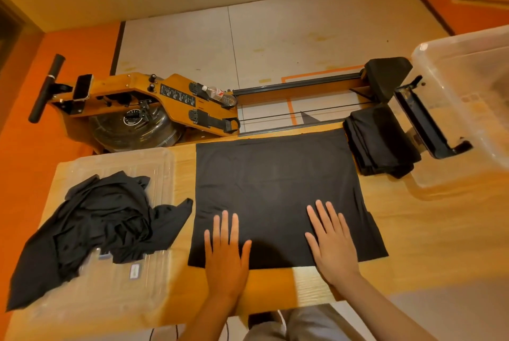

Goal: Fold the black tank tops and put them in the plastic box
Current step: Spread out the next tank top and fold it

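Observation:
A black tank top (278, 183) lies flat as a near-square on the wooden table (429, 233). Both hands press flat on its near edge with straight fingers: my left hand (227, 252) at the lower left, my right hand (332, 241) at the lower right. A crumpled pile of black tank tops (102, 222) lies on a clear plastic lid (115, 285) at the left. A stack of folded black tank tops (380, 142) sits at the table's far right corner, beside the clear plastic box (468, 71).
Behind the table a wooden rowing machine (154, 104) stands on the floor, with a plastic bottle (219, 94) on it. Its black seat (385, 76) and rail end reach next to the box. My knees show below the table's near edge.

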Motion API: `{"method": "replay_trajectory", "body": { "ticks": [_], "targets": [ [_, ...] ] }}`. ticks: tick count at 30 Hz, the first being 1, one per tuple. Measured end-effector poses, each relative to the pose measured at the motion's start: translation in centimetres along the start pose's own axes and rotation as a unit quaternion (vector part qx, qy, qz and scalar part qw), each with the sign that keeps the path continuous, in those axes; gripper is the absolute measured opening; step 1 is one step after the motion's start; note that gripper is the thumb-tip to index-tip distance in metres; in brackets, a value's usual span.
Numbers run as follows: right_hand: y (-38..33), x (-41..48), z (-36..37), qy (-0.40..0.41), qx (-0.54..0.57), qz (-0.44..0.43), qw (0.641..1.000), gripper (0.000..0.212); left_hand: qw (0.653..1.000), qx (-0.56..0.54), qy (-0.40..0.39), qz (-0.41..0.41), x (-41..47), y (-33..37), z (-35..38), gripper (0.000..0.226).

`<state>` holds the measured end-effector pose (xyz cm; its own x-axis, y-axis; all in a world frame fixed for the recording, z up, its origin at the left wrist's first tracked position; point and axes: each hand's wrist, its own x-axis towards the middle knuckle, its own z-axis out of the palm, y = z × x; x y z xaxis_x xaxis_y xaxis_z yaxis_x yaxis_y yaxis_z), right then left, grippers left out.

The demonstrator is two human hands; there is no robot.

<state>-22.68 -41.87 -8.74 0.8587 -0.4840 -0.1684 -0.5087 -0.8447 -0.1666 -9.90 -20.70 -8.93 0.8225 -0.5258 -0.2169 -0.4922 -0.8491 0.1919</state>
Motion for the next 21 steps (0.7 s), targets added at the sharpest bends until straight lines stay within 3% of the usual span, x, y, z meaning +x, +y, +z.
{"method": "replay_trajectory", "body": {
  "ticks": [8, 11, 16, 21],
  "targets": [
    [0.9, -5.1, 1.1, -0.01, 0.003, 0.043, 0.999, 0.061, 1.0, 0.009, -0.006, -0.009, -3.3, -3.6, 0.5, 0.069],
    [1.5, -6.8, 1.4, -0.013, 0.003, 0.012, 1.0, 0.07, 1.0, 0.005, 0.006, -0.004, -5.1, -3.9, 0.7, 0.07],
    [2.6, -9.0, 1.4, -0.017, -0.002, 0.0, 1.0, 0.09, 0.99, 0.076, -0.006, 0.116, -7.6, -4.8, 0.7, 0.076],
    [3.8, -10.7, 1.6, -0.034, -0.015, -0.019, 0.999, 0.091, 0.988, 0.078, -0.02, 0.133, -9.9, -6.1, 1.5, 0.091]
  ]
}}
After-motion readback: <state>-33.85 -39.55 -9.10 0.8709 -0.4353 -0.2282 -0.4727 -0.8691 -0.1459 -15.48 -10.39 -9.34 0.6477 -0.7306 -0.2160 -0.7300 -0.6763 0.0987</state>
